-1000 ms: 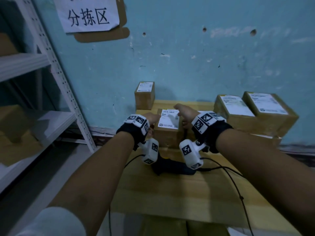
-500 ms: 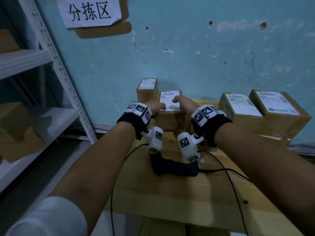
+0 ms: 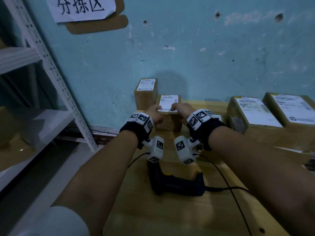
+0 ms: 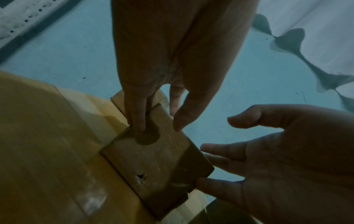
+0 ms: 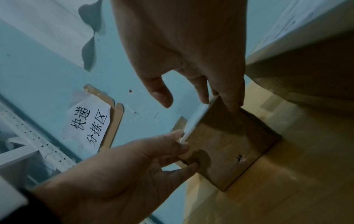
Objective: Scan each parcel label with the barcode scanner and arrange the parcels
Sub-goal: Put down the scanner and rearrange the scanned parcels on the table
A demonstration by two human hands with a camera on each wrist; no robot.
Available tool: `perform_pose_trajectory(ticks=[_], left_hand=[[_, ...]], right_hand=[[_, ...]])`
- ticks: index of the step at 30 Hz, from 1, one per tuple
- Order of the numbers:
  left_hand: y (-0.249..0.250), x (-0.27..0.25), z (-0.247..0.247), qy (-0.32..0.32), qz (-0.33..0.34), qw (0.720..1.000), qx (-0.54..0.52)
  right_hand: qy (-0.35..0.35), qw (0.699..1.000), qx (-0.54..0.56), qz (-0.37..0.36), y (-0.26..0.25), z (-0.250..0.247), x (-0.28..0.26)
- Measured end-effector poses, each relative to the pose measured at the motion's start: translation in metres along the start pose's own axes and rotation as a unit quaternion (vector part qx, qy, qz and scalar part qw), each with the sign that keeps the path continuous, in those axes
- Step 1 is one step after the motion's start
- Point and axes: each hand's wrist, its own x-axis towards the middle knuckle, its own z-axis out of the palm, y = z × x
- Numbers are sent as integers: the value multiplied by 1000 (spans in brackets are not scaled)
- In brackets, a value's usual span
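A small brown parcel (image 3: 168, 103) with a white label on top stands at the back of the wooden table (image 3: 170, 218), just right of a similar small parcel (image 3: 146, 89) against the wall. My left hand (image 3: 156, 113) holds its left front corner, thumb on the label edge and fingers on the cardboard face (image 5: 226, 151). My right hand (image 3: 177, 108) lays straight fingers (image 5: 229, 103) on the parcel's right side, its thumb hovering over the top. The black barcode scanner (image 3: 177, 183) lies on the table below my wrists, held by neither hand.
Two larger labelled parcels (image 3: 254, 113) (image 3: 293, 108) stand at the right along the blue wall. The scanner's cable (image 3: 226, 181) trails right across the table. A white metal shelf rack (image 3: 51, 68) stands left of the table, holding cardboard boxes.
Both hands have slid the small parcel away from me, from mid-table to the back beside the other small parcel. The scanner has stayed where it lay.
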Motion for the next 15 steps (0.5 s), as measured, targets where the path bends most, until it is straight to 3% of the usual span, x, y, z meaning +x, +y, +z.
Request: perform_pose_trajectory(ticks=[7,12,15], left_hand=[[-3,34,-4,-17,13,999,50],[-9,64,-11,-30,53,998,34],[-12,78,-10,-7,69,997,-33]], right_hand=[[-28,997,-72,-13,-17,2,21],[-30,998,-45,-20,-22,-4,45],[-21,1000,-18,-9,-25,-1,61]])
